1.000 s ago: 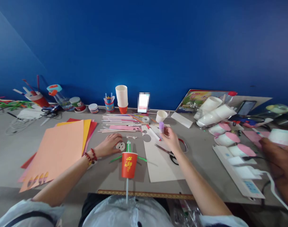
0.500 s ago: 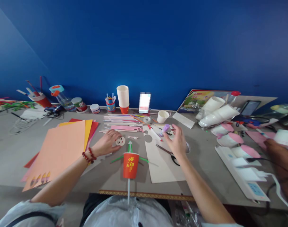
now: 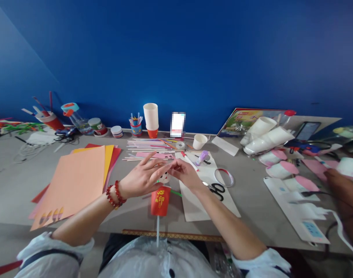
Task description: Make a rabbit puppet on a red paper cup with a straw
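Note:
A small round white paper face (image 3: pixel 164 177) with dark eyes and red marks is between my hands, just above the red paper cup (image 3: pixel 159 206). My right hand (image 3: pixel 184 173) has its fingers curled together at the face's upper right edge. Beside it, my left hand (image 3: pixel 144 177) is stretched out with fingers apart, its palm side close to the face; contact there is hidden. The cup lies with a pale straw sticking out below and a green strip (image 3: pixel 176 192) at its right. Both hands cover the cup's far end.
On white paper (image 3: pixel 193 208) lie scissors (image 3: pixel 217 192), a purple glue stick (image 3: pixel 202 157) and a red marker (image 3: pixel 189 160). A tape ring (image 3: pixel 224 177) overlaps its edge. Coloured sheets (image 3: pixel 78 177) are left, a power strip (image 3: pixel 298 216) right. Another person's hand (image 3: pixel 338 189) holds a cup.
My right hand has let go of the purple glue stick, left it on the paper, and moved left to the paper face. My left hand has risen rightward, and the face is now above the cup.

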`<action>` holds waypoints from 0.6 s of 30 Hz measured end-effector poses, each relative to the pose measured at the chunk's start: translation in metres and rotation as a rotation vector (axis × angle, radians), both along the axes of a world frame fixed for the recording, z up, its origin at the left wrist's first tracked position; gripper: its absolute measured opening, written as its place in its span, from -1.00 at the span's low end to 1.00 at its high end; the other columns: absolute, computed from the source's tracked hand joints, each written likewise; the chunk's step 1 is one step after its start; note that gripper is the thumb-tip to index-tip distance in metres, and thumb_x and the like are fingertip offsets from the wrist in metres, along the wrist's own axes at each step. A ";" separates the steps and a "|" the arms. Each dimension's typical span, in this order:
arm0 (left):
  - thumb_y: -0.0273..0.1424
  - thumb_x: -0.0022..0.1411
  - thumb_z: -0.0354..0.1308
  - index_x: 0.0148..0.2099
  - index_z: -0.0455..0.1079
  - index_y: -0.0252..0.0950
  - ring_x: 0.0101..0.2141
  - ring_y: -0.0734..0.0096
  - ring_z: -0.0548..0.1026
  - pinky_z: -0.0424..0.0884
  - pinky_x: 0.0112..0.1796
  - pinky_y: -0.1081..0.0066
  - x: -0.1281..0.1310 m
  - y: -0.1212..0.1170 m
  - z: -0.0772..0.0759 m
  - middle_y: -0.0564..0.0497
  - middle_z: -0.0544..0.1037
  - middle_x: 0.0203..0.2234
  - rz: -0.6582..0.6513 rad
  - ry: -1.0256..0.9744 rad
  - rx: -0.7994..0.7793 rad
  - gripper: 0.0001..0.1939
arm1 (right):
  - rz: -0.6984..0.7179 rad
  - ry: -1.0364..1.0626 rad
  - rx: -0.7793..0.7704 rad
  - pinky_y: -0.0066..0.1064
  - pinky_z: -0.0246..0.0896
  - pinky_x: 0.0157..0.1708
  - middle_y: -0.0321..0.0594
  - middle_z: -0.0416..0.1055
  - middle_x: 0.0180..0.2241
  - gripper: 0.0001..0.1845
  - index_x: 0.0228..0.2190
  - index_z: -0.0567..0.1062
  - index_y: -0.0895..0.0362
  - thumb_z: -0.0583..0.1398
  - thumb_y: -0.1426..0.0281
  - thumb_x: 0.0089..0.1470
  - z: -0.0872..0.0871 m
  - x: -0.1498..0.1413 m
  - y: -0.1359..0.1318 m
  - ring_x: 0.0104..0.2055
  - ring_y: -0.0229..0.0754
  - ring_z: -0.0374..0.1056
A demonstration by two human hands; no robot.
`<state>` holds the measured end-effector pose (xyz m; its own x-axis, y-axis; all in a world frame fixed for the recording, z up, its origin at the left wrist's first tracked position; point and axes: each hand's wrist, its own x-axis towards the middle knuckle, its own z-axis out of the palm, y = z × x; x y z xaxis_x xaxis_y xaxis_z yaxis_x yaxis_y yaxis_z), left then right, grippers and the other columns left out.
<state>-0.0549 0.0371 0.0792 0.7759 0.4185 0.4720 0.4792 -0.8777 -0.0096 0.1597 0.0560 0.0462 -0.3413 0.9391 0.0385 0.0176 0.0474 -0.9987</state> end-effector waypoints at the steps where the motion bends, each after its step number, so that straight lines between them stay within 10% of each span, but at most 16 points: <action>1: -0.36 0.32 0.12 0.41 -0.15 -0.33 0.14 0.06 0.36 -0.04 0.27 -0.20 0.000 0.000 0.001 -0.21 0.49 0.07 0.000 0.009 0.011 -0.26 | 0.003 0.002 -0.001 -0.38 0.22 -0.37 -0.31 0.40 -0.47 -0.74 -0.47 0.47 0.10 0.35 0.20 -0.07 0.000 0.000 0.000 -0.42 -0.22 0.30; 7: -0.27 0.28 0.17 0.37 -0.01 -0.28 0.20 0.04 0.28 0.03 0.25 -0.10 -0.004 0.003 0.001 -0.23 0.41 0.14 -0.002 -0.092 -0.032 -0.29 | -0.050 0.094 -0.097 -0.41 0.15 -0.40 -0.35 0.39 -0.53 -0.71 -0.52 0.50 0.12 0.40 0.18 -0.13 -0.005 0.006 0.003 -0.46 -0.27 0.25; 10: -0.21 0.29 0.15 0.12 0.30 -0.25 0.06 0.10 0.40 0.29 0.09 0.09 -0.012 0.005 -0.018 -0.18 0.49 0.01 0.261 -0.361 -0.145 -0.59 | -0.220 0.164 -0.133 -0.45 0.10 -0.44 -0.39 0.36 -0.57 -0.73 -0.52 0.52 0.12 0.41 0.21 -0.15 -0.016 0.014 0.008 -0.50 -0.32 0.20; 13: -0.11 0.32 0.04 -0.26 0.39 -0.25 -0.36 0.31 0.47 0.34 -0.30 0.36 -0.015 0.009 -0.045 -0.03 0.52 -0.36 0.553 -0.340 -0.467 -0.69 | -0.309 0.234 -0.210 -0.45 0.14 -0.45 -0.37 0.38 -0.59 -0.73 -0.51 0.53 0.13 0.42 0.22 -0.19 -0.030 0.021 0.010 -0.51 -0.32 0.23; 18: 0.02 0.16 0.14 -0.41 0.41 -0.27 -0.52 0.42 0.30 0.05 -0.49 0.43 -0.005 0.019 -0.076 0.07 0.42 -0.57 0.605 -0.227 -0.902 -0.58 | -0.305 0.289 -0.285 -0.46 0.21 -0.47 -0.30 0.49 -0.54 -0.72 -0.50 0.52 0.14 0.42 0.24 -0.20 -0.039 0.018 0.006 -0.53 -0.32 0.28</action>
<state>-0.0597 0.0561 0.0027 0.2620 0.9607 -0.0913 0.7404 -0.1394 0.6576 0.1781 0.0619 0.0069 -0.0630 0.9813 -0.1819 -0.2910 -0.1924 -0.9372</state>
